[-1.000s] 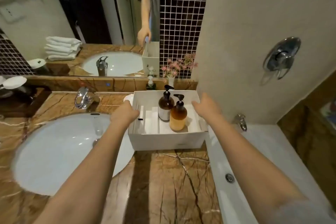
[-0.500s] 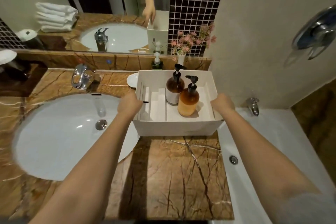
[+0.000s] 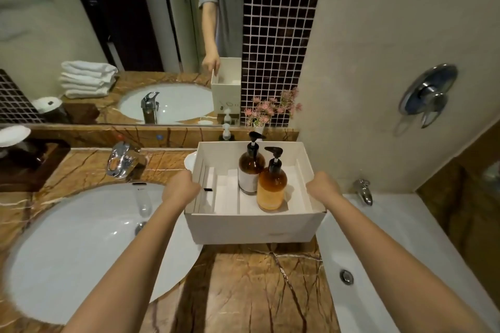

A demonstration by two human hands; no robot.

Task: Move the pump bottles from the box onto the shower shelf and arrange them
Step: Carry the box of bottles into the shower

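Overhead, left hand [image 3: 180,189] and right hand [image 3: 322,189] clenched on white box [image 3: 254,227] sides, two amber pump bottles [image 3: 271,184] upright inside

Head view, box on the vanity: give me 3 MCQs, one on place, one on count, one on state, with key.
1. Where does the white box sit?
A. in the sink
B. on the marble counter between sink and bathtub
C. on the towels

2. How many pump bottles are in the box?
A. two
B. three
C. four

3. What are the hands doing?
A. lifting a bottle
B. turning the faucet
C. gripping the box's side walls

Key: 1 B, the box's base is on the counter with the sink left and the bathtub right. 2 A, only the dark amber bottle and the lighter amber bottle stand inside. 3 C, the left hand and the right hand each clasp a side wall.
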